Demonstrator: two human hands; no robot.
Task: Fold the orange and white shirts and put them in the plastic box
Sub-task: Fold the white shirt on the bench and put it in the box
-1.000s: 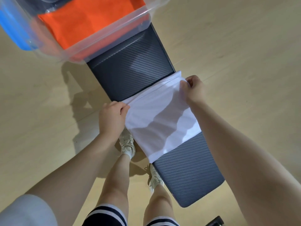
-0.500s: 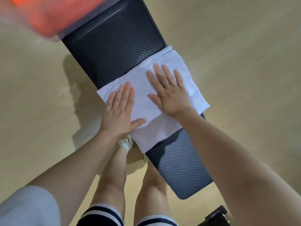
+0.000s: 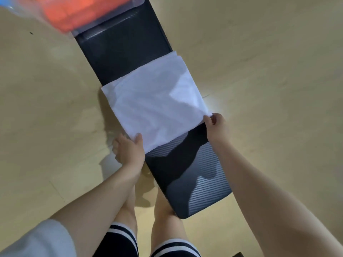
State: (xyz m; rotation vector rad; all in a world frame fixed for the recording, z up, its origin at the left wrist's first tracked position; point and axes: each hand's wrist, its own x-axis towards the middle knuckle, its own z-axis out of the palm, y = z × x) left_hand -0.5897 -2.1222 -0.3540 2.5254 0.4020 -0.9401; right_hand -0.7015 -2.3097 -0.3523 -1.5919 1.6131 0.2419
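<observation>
Pale wood floor (image 3: 259,52); dark ribbed surface (image 3: 194,175) runs diagonally, far-left to near-right. White shirt (image 3: 154,106), folded to a rectangle, lies across its middle, long axis along the surface, left edge overhanging. Left hand (image 3: 130,151) grips near-left corner, thumb on top, fingers underneath. Right hand (image 3: 216,127) pinches near-right corner. Orange shirt (image 3: 74,13) sits in plastic box (image 3: 135,1), far end, blurred

One camera only, worn on head. Looked forward and steeply down past own arms and legs. Desk (image 3: 118,52) ran slantwise from top left to bottom right, floor (image 3: 278,71) all round. Close view, hands within reach. Top-left corner blurry.
</observation>
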